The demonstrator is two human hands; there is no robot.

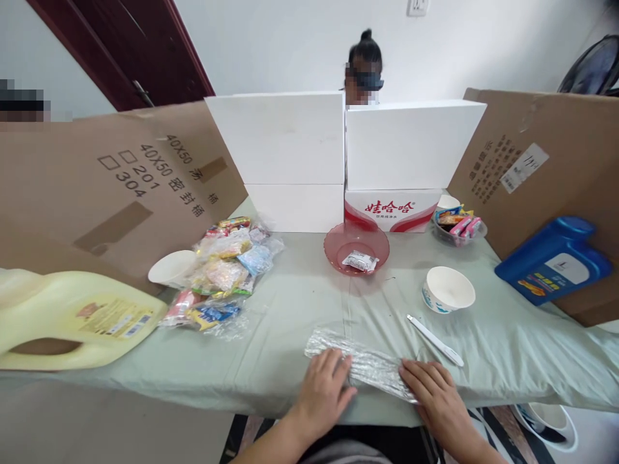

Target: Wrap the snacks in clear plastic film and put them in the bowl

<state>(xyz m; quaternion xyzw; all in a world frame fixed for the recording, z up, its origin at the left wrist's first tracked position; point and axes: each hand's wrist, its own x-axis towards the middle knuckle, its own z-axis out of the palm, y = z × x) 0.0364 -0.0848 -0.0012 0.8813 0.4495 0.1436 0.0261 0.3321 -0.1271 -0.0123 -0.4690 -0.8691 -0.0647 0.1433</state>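
A long, crinkled strip of shiny see-through film (377, 368), which looks like folded plastic wrap, lies across the front of the table. My left hand (325, 390) rests on its left part, fingers stretched forward and thumb apart. On the strip's right end lie the flat fingers of my right hand (438, 394). Just beyond the right hand is a slim white tool (435, 340) resembling a utility knife. A white paper bowl (449, 290) stands behind that tool. Farther back, a pink translucent bowl (333, 248) contains a small white packet (360, 260).
Wrapped snacks (225, 270) are heaped at left beside a yellow jug (58, 316) and a white bowl (171, 267). A blue bottle (556, 258) and a clear bowl of packets (459, 229) stand right. White boxes (290, 138) and cardboard (159, 187) wall the table; a person (365, 64) sits behind.
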